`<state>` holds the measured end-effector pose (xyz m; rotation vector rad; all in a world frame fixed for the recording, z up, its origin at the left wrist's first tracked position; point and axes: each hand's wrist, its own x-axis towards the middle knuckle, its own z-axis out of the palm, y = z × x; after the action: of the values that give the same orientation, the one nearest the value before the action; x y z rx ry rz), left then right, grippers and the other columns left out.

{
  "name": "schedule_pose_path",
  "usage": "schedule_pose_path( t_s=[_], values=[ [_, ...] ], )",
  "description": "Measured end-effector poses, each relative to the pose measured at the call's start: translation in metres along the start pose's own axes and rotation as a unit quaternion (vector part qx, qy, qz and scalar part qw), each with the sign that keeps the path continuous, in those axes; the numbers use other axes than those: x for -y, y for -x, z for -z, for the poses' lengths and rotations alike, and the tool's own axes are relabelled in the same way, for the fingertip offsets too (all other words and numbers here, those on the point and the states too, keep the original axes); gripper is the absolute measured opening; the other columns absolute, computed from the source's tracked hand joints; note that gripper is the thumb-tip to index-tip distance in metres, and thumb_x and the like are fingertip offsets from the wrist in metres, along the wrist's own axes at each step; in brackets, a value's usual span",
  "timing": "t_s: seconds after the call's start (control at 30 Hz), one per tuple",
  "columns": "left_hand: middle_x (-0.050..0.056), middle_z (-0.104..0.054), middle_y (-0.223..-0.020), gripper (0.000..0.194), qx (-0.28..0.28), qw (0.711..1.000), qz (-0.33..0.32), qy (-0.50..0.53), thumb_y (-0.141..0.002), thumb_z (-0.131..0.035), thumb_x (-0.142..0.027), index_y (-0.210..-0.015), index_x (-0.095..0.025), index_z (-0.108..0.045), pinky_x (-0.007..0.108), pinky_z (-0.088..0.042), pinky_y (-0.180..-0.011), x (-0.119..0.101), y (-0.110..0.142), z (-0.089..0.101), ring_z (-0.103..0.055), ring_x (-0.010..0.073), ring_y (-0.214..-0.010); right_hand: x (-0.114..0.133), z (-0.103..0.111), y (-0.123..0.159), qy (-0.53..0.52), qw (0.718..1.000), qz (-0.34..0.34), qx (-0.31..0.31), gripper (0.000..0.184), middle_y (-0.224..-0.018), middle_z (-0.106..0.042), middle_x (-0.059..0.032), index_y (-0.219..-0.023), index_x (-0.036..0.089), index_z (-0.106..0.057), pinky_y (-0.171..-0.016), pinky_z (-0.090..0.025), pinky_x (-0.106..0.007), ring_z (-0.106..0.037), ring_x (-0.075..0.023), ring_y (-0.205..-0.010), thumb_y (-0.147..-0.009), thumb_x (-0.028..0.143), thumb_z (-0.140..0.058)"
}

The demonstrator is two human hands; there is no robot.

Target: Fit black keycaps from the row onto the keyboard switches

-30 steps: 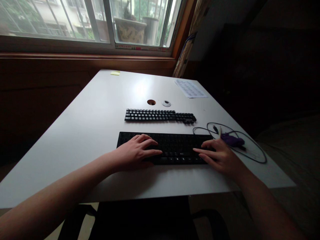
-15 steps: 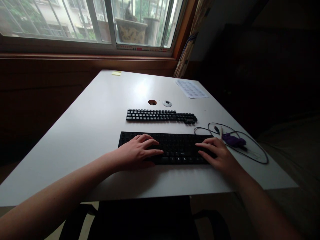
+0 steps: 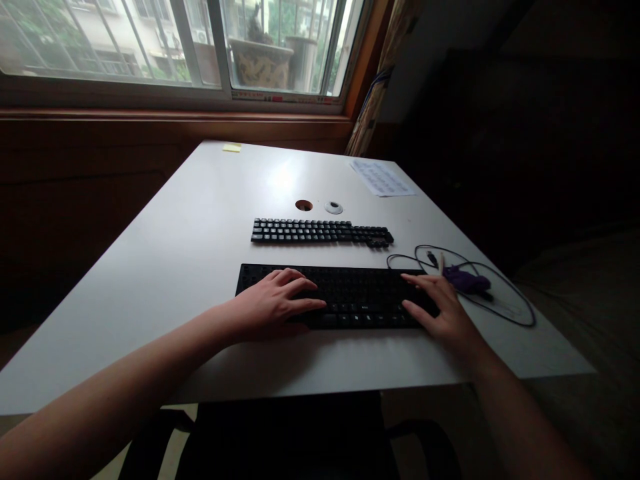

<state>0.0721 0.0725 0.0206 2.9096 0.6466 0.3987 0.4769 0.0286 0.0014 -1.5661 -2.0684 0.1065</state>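
Note:
A black keyboard base (image 3: 360,297) lies on the white table (image 3: 150,267) close to its front edge; most of its upper area looks dark and without keys, while a row of keys shows along its near side. My left hand (image 3: 280,297) rests over its left part, fingers stretched out and apart. Over its right end is my right hand (image 3: 435,300), thumb and fingers spread, holding nothing. Behind the base, loose black keycaps (image 3: 305,231) stand in rows laid out like a keyboard.
A black cable (image 3: 520,325) loops at the right, beside a purple bundle (image 3: 467,280). Farther back are a round cable hole (image 3: 304,205), its grey ring cover (image 3: 334,207), printed papers (image 3: 383,179) and a yellow sticky note (image 3: 232,147). A window (image 3: 270,53) is beyond.
My right hand has shifted slightly right and its fingers have spread wider. My left hand stays where it was on the keyboard base.

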Motion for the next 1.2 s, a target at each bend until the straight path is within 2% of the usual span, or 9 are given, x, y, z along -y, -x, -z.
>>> schedule_pose_path(
  t_s=[0.3,0.43,0.53,0.67,1.2],
  values=[
    [0.010,-0.053,-0.146,0.053,-0.003,1.000,-0.001,0.002,-0.097,-0.064,-0.042,-0.147,-0.031,-0.053,0.054,-0.042,-0.111,-0.001,0.000,0.000,-0.046,0.0332,-0.131,0.002,-0.004,0.001,0.008,1.000,0.000,-0.018,0.044,-0.123,-0.057,-0.0074,-0.137,0.034,-0.059,-0.108,-0.044,-0.052,-0.056,-0.0301,-0.118,-0.094,0.042,-0.064],
    [0.009,-0.054,-0.146,0.052,-0.004,1.000,-0.001,0.003,-0.097,-0.064,-0.041,-0.147,-0.031,-0.053,0.054,-0.042,-0.111,0.000,-0.001,0.000,-0.046,0.0329,-0.131,0.009,-0.007,0.006,0.016,0.997,0.020,-0.072,0.034,-0.117,-0.059,-0.0069,-0.130,0.032,-0.065,-0.105,-0.045,-0.051,-0.058,-0.0289,-0.113,-0.095,0.034,-0.063],
    [0.009,-0.054,-0.146,0.053,-0.006,1.000,-0.002,0.005,-0.096,-0.065,-0.040,-0.147,-0.031,-0.053,0.054,-0.043,-0.110,0.001,-0.001,-0.001,-0.046,0.0328,-0.131,0.013,-0.005,0.013,0.003,0.993,0.042,-0.106,0.024,-0.112,-0.061,-0.0062,-0.117,0.031,-0.072,-0.100,-0.047,-0.050,-0.059,-0.0276,-0.107,-0.096,0.027,-0.061],
    [0.009,-0.055,-0.145,0.052,-0.002,1.000,0.000,0.009,-0.096,-0.065,-0.040,-0.147,-0.032,-0.054,0.054,-0.043,-0.110,0.000,-0.001,0.000,-0.046,0.0328,-0.131,0.016,0.000,0.021,-0.003,0.994,0.081,-0.076,0.021,-0.113,-0.063,-0.0065,-0.107,0.032,-0.077,-0.095,-0.048,-0.050,-0.059,-0.0282,-0.105,-0.094,0.024,-0.063],
    [0.009,-0.055,-0.144,0.051,-0.006,1.000,0.000,0.012,-0.097,-0.065,-0.039,-0.146,-0.032,-0.053,0.054,-0.043,-0.111,0.000,0.000,0.002,-0.045,0.0319,-0.132,0.018,0.000,0.025,-0.002,0.992,0.104,-0.075,0.030,-0.111,-0.065,-0.0068,-0.116,0.033,-0.077,-0.092,-0.049,-0.049,-0.059,-0.0272,-0.102,-0.093,0.021,-0.064]
  ],
)
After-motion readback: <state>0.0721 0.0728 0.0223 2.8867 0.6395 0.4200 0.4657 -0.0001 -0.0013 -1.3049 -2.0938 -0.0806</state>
